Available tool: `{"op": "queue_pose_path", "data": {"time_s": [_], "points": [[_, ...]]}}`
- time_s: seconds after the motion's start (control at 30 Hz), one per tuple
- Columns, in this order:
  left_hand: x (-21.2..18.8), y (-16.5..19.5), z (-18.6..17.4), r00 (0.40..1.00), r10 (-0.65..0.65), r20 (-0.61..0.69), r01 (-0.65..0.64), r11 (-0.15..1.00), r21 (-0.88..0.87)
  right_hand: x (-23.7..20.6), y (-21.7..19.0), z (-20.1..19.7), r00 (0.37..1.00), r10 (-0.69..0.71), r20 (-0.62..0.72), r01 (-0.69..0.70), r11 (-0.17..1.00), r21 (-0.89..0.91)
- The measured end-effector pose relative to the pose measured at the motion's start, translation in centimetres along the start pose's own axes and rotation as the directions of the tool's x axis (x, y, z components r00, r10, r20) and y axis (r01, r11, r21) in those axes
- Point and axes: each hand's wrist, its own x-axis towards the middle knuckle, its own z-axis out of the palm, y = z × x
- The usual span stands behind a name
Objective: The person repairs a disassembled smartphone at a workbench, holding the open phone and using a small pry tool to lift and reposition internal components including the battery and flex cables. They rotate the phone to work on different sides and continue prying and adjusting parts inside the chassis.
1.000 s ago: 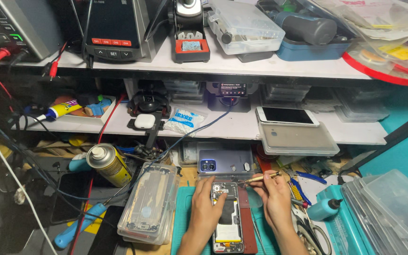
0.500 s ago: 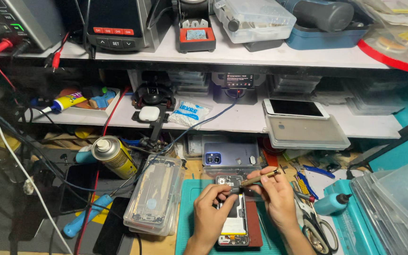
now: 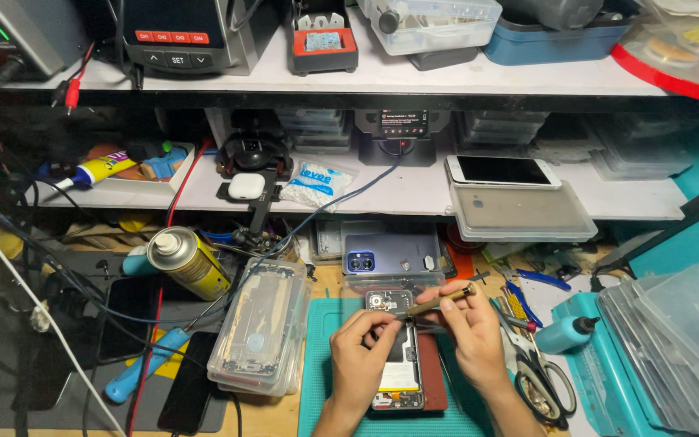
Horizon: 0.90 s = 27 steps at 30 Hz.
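Note:
An opened phone (image 3: pixel 398 364) with bare internals lies on a teal mat (image 3: pixel 317 380) near the bench's front edge. My left hand (image 3: pixel 362 356) rests on its left side, fingers pinching at its upper part. My right hand (image 3: pixel 471 336) holds a thin gold-coloured screwdriver (image 3: pixel 438 301), its tip pointing left at the phone's top, beside the camera area. A blue phone back cover (image 3: pixel 386 252) lies just behind the opened phone.
A clear plastic case stack (image 3: pixel 256 328) sits left of the mat, a yellow spray can (image 3: pixel 188 263) beyond it. Scissors (image 3: pixel 540 376), a teal bottle (image 3: pixel 564 333) and clear boxes (image 3: pixel 673 348) lie right. Shelves above hold phones (image 3: pixel 503 170), instruments and cables.
The view has shifted slightly, the bench now sitting higher in frame. Both hands stay on the opened phone; the screwdriver tip has closed in on the phone's top.

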Motion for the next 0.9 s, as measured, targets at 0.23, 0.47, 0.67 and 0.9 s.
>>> {"op": "queue_pose_path", "data": {"time_s": [0.23, 0.47, 0.67, 0.9], "points": [[0.1, 0.1, -0.1, 0.997, 0.082, -0.009, -0.081, 0.997, 0.018, -0.3, -0.4, 0.1, 0.999, -0.031, 0.026, 0.032, 0.999, -0.023], [0.1, 0.3, 0.1, 0.985, 0.171, -0.022, -0.168, 0.982, 0.087, -0.4, -0.6, 0.2, 0.993, -0.094, 0.078, 0.1, 0.991, -0.084], [0.2, 0.5, 0.1, 0.972, 0.235, -0.022, -0.228, 0.961, 0.158, -0.7, -1.3, 0.7, 0.997, -0.063, 0.055, 0.074, 0.966, -0.247], [0.2, 0.7, 0.1, 0.961, 0.275, -0.026, -0.263, 0.939, 0.223, -0.8, -3.0, 1.6, 0.974, -0.202, 0.099, 0.224, 0.826, -0.518]]}}
